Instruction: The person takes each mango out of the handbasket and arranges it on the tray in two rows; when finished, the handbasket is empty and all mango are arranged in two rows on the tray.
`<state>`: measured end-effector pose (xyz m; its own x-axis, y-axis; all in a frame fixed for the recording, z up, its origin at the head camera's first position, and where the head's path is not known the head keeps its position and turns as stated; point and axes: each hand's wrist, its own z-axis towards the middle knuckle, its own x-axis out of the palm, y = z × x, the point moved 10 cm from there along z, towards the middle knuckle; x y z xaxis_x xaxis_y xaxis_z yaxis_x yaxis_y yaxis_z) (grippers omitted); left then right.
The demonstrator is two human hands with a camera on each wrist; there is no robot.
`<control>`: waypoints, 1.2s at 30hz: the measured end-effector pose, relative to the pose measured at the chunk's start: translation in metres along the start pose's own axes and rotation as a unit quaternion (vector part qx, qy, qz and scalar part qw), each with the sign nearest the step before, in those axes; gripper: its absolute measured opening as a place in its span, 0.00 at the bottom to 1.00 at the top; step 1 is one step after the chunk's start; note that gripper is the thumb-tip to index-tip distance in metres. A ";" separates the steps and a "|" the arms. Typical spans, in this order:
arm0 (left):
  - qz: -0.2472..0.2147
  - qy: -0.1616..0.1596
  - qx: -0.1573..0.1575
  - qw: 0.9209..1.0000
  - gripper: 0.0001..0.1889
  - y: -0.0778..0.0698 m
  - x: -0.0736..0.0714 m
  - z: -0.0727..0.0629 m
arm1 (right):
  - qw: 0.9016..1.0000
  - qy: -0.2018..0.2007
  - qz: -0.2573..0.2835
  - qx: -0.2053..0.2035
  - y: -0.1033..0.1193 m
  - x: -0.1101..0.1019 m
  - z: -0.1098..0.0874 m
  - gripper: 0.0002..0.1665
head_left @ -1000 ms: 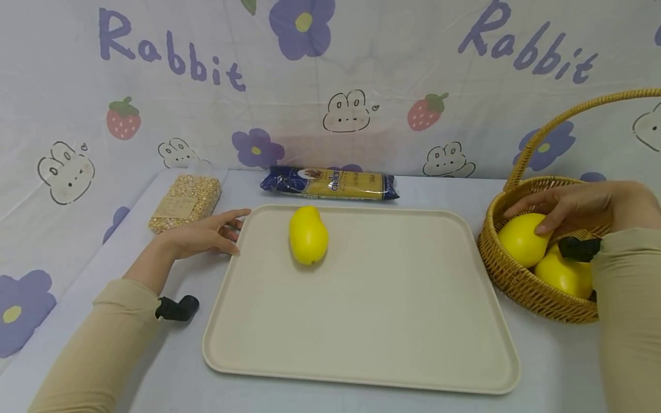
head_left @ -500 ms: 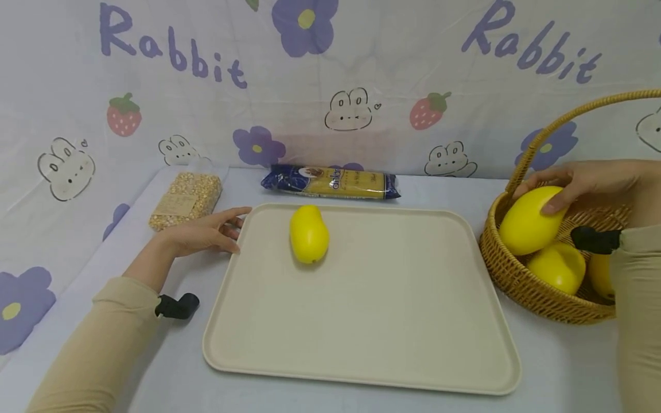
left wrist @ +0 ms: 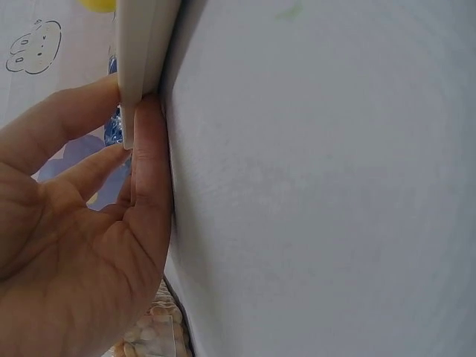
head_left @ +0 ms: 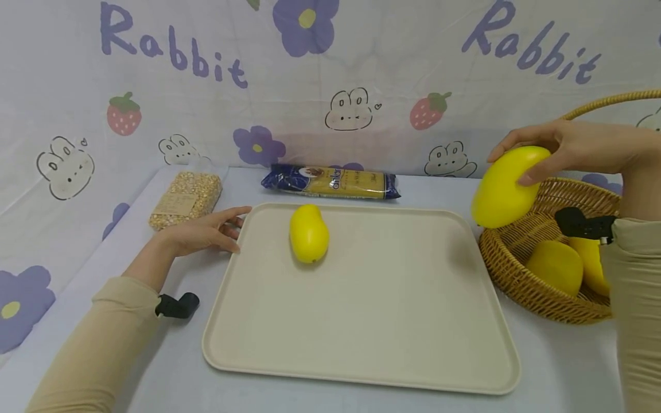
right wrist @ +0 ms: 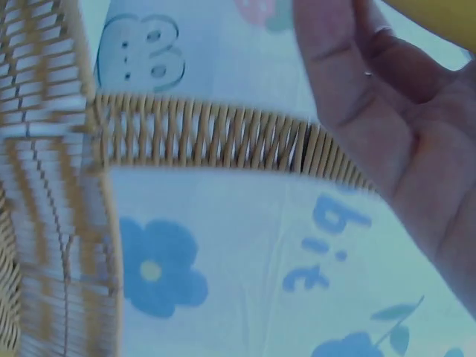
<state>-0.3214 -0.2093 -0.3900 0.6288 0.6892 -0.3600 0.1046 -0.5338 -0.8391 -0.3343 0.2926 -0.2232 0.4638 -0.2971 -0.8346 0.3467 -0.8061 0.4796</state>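
Observation:
My right hand [head_left: 580,146] grips a yellow mango [head_left: 506,189] from above, thumb on its near side, and holds it in the air over the basket's left rim. In the right wrist view only a sliver of this mango [right wrist: 442,18] shows beyond the palm. Another mango [head_left: 308,234] lies on the beige tray [head_left: 361,315], toward its back left. My left hand [head_left: 198,235] is at the tray's back left corner; in the left wrist view its thumb and fingers pinch the tray's rim [left wrist: 145,52]. The wicker basket [head_left: 521,289] holds more yellow mangoes [head_left: 556,267], partly hidden by my right sleeve.
A bag of corn kernels [head_left: 186,198] lies behind my left hand. Behind the tray is a blue and yellow pasta packet [head_left: 330,182], near the patterned cloth backdrop [head_left: 387,57]. The basket's tall handle [head_left: 609,102] arches behind my right hand.
My right hand has lifted the mango out of the basket, moving it up and to the left. My left hand has stayed on the tray's rim.

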 end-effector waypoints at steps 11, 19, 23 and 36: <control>0.003 -0.001 -0.001 1.000 0.50 0.000 -0.001 0.001 | 0.999 0.009 0.043 -0.009 0.048 0.015 0.025 0.26; 0.000 -0.001 0.000 1.000 0.50 -0.002 0.001 -0.001 | 0.994 -0.012 0.077 -0.073 0.078 0.022 0.040 0.25; -0.001 -0.001 0.000 1.000 0.50 -0.003 0.001 -0.002 | 0.991 -0.021 0.098 -0.090 0.088 0.025 0.046 0.26; -0.004 -0.002 0.001 1.000 0.50 -0.002 0.001 -0.001 | 0.985 -0.024 0.151 -0.084 0.113 0.047 0.066 0.29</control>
<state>-0.3196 -0.2077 -0.3879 0.6249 0.6956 -0.3544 0.1091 -0.5273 -0.8426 -0.3272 0.1540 -0.2257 0.5285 -0.5379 -0.6568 0.3312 -0.5817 0.7429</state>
